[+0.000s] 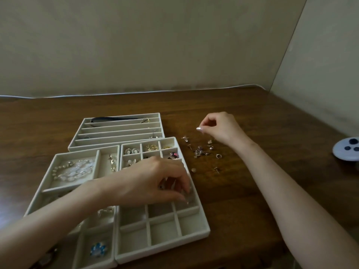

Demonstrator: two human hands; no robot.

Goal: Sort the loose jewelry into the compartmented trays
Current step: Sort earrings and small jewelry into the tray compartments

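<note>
Loose jewelry (202, 150), mostly small earrings and a ring, lies scattered on the wooden table (242, 191) to the right of the trays. My right hand (221, 127) hovers just above this pile, thumb and forefinger pinched on something too tiny to identify. My left hand (155, 179) reaches over the beige grid tray (202, 220), fingers curled down into a right-column compartment, pinching what looks like a small pale piece, blurred. The grid tray's back compartments hold earrings; its front ones are bare.
A tray with long slots (116, 141) stands behind and holds a dark band. The left tray (48, 171) holds a pearl bracelet (73, 169) and a blue flower brooch (98, 249). A round white object with dark spots (347, 150) sits at the right edge. Walls close the back and right.
</note>
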